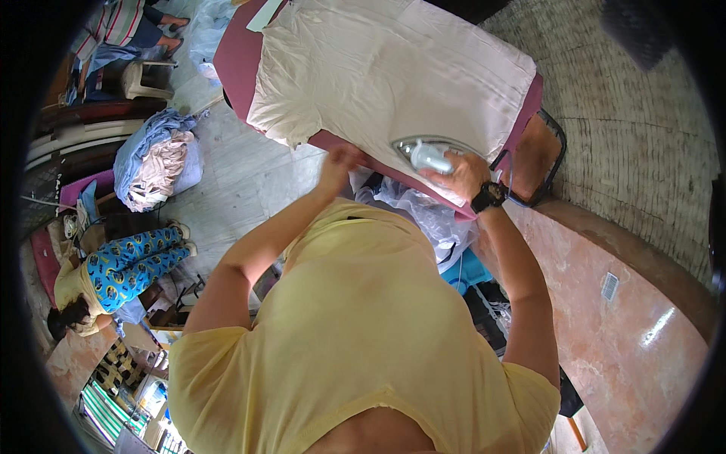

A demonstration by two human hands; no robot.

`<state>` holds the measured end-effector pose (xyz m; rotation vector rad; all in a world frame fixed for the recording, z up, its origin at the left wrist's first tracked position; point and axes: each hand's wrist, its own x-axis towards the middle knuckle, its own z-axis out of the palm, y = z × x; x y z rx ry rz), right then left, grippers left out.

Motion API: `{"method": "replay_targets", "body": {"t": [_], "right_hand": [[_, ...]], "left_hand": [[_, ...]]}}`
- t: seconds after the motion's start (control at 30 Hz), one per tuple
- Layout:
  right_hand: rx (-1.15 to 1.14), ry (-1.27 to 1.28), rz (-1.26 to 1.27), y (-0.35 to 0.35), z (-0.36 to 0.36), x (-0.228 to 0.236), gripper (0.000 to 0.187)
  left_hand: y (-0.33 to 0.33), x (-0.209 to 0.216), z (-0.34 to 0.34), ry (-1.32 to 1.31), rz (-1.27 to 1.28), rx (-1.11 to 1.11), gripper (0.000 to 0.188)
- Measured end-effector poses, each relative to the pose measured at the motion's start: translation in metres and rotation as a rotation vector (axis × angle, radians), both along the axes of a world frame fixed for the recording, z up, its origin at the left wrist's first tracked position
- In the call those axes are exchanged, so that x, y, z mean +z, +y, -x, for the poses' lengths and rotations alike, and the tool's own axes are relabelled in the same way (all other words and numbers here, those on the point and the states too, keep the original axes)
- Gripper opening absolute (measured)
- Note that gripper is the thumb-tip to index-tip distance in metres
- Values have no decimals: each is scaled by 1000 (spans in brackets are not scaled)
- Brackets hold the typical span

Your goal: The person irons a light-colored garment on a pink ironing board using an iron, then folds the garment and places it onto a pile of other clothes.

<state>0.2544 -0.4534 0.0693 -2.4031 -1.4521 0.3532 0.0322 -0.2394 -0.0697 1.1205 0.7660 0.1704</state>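
One iron (428, 156) rests on pale cloth (393, 76); right grip (465, 177) clasps it; left grip (340, 168): blurred, cannot tell.

The person's bare left hand (342, 168), by the near edge of the maroon padded ironing board (237, 64), is blurred, so its fingers cannot be told apart, while the right hand (465, 175) hides part of the pale-blue iron with a pointed base (431, 157). The wide cream cloth (378, 72) covers most of the board, and the picture's top edge cuts both off. At upper right, a dark, seemingly textured shape (635, 34) is too blurred to identify.
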Motion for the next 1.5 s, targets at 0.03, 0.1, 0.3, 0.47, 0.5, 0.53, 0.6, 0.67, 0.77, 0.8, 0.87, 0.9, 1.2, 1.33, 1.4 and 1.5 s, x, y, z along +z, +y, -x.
{"method": "replay_targets", "body": {"t": [0.03, 0.1, 0.3, 0.47, 0.5, 0.53, 0.6, 0.67, 0.77, 0.8, 0.87, 0.9, 1.2, 1.33, 1.4, 1.5], "right_hand": [[30, 21, 22, -4, 7, 6, 61], [65, 37, 26, -9, 8, 3, 63], [89, 172, 5, 18, 19, -5, 60], [74, 223, -76, 76, 43, -28, 59], [72, 233, -98, 90, 49, -30, 59], [85, 234, -77, 108, 54, -31, 58], [114, 236, -39, 144, 65, -32, 57], [68, 206, -48, 178, 76, -25, 56], [57, 226, 9, 201, 76, -21, 59], [68, 211, 26, 197, 72, -23, 59], [103, 176, 73, 184, 61, -24, 61], [126, 157, 16, 171, 53, -23, 59], [75, 72, -132, 161, 37, -20, 48], [-252, 59, -116, 246, 50, -28, 51], [-57, 22, -125, 269, 44, -27, 52], [-89, -3, -140, 305, 39, -23, 55]], "left_hand": [[17, 12, 7, 62, 28, 221, 15], [45, 11, 6, 118, 289, 490, 22], [84, -3, -21, -23, 609, 846, 17], [80, -34, -4, -65, 180, 903, 15], [76, -30, -6, -35, 143, 915, 17], [74, -26, -8, -7, 104, 934, 19], [72, -19, -8, 86, 99, 986, 20], [92, -46, 7, 185, -62, 1027, 21], [123, -38, 10, 433, -709, 1100, 30], [144, -23, 6, 410, -888, 1034, 27], [195, -5, 1, 344, -1081, 885, 27], [222, -8, 1, 315, -1093, 809, 28], [313, -26, -51, 371, -977, 346, 25], [320, -14, -52, 71, -342, 507, 10], [332, 1, -51, -29, -237, 311, 12], [353, 29, -53, -47, -121, 60, 28]]}}
